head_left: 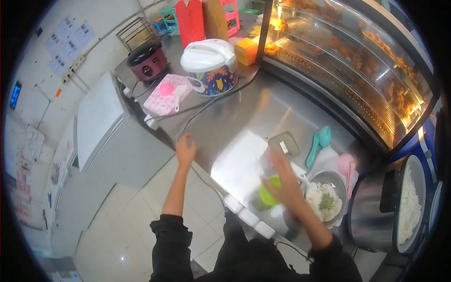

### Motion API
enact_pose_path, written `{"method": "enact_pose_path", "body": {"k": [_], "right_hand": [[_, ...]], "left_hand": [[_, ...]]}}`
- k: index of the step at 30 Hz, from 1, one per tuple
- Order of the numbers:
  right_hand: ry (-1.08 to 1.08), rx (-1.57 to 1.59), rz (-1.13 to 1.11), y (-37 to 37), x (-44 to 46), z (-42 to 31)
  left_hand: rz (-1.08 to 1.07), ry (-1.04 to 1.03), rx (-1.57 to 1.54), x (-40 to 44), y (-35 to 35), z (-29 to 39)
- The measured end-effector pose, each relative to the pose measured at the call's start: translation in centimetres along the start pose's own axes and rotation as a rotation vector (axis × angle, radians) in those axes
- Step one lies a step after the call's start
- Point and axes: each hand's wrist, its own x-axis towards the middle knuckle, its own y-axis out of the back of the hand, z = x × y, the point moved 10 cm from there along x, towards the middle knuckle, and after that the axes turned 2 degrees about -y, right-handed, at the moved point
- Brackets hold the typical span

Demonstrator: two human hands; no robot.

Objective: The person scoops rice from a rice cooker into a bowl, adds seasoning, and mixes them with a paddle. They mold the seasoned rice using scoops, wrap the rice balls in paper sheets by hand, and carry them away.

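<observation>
My left hand [186, 148] is at the counter's front edge, close to a grey cable, its fingers loosely bent and apart with nothing seen in them. Smeared by motion, my right hand [284, 181] hovers with spread fingers over a lime-green cup [269, 191], partly covering it; contact cannot be made out. A white sheet of paper [238, 164] lies between the hands. Right of my right hand sits a metal bowl [344, 190] of white rice [319, 207] topped with chopped green bits. Behind the cup is a clear lidded container [284, 144].
A teal scoop [320, 143] and pink ladle [346, 165] lie behind the bowl. A large rice pot [376, 211] stands at right. The heated glass display [347, 56] holds fried food. A patterned rice cooker [211, 70] and a purple cooker [146, 63] stand farther back.
</observation>
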Motion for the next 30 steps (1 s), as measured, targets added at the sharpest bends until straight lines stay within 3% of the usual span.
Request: {"method": "enact_pose_path", "body": {"k": [3, 5, 6, 7, 8, 9, 11, 13, 14, 15, 16, 17, 19, 23, 24, 25, 26, 28, 29, 30], "right_hand": [[0.152, -0.040, -0.034, -2.4, -6.9, -3.1], [-0.034, -0.030, -0.099, -5.2, -10.2, -2.1], [-0.143, -0.075, -0.044, -5.3, -11.0, -2.1], [-0.224, -0.088, -0.097, -6.4, -11.5, -2.5], [-0.302, -0.092, -0.146, -7.3, -12.5, -2.8], [-0.396, -0.124, -0.086, -7.1, -13.5, -2.8], [-0.589, -0.201, 0.056, -6.2, -15.7, -1.9], [-1.074, -0.159, 0.432, -4.1, -23.3, 2.4], [-1.234, 0.063, 0.694, -3.2, -28.1, 5.2], [-1.361, 0.295, 0.957, -2.4, -32.2, 7.7], [-1.385, 0.295, 1.008, -0.9, -32.7, 8.7], [-1.404, 0.295, 1.051, 0.7, -32.9, 10.0], [-1.392, 0.752, 1.152, 0.7, -33.5, 13.7], [-1.373, 0.682, 1.170, 1.3, -33.8, 17.1], [-1.430, 0.301, 1.167, 2.8, -35.5, 17.1], [-1.447, -0.081, 1.142, 4.5, -36.0, 16.3], [-1.150, -0.286, 1.258, 7.0, -31.9, 11.2], [-0.760, -0.536, 0.907, 8.4, -23.0, 7.8], [-0.654, -0.305, 0.778, 7.4, -19.8, 9.0], [-0.628, -0.387, 0.582, 6.4, -16.2, 9.3]], "left_hand": [[0.048, -0.014, 0.112, 9.1, -1.7, -6.9], [-0.049, -0.117, 0.305, 14.2, -4.1, -9.9], [-0.156, 0.058, 0.153, 16.2, -5.7, -12.8], [-0.043, -0.309, 0.452, 19.3, -9.2, -17.6], [-0.320, -0.360, 0.557, 23.1, -13.9, -22.9], [-0.233, -0.381, 0.403, 23.2, -11.9, -18.6], [-0.424, 0.010, 0.271, 25.2, -13.2, -20.0], [-0.408, -0.129, 0.148, 26.4, -15.4, -21.7], [-0.336, -0.186, 0.191, 25.9, -14.8, -19.8], [-0.255, -0.238, 0.232, 24.6, -13.2, -17.2], [-0.173, -0.278, 0.187, 22.5, -11.4, -14.1], [-0.085, -0.312, 0.143, 19.7, -9.2, -10.7], [-0.004, -0.516, 0.070, 13.4, -5.6, -3.2], [-0.083, -0.536, -0.140, -1.5, -2.6, 5.9], [-0.167, -0.362, -0.371, -5.7, -2.2, 8.1], [-0.266, -0.413, -0.368, -10.0, -1.4, 12.2], [-0.338, -0.424, -0.379, -14.2, -1.7, 13.9], [-0.514, -0.348, -0.530, -22.0, -3.5, 18.0], [-0.648, -0.170, -0.651, -25.1, -4.4, 20.1], [-0.695, -0.128, -0.640, -27.5, -4.8, 22.5]]}}
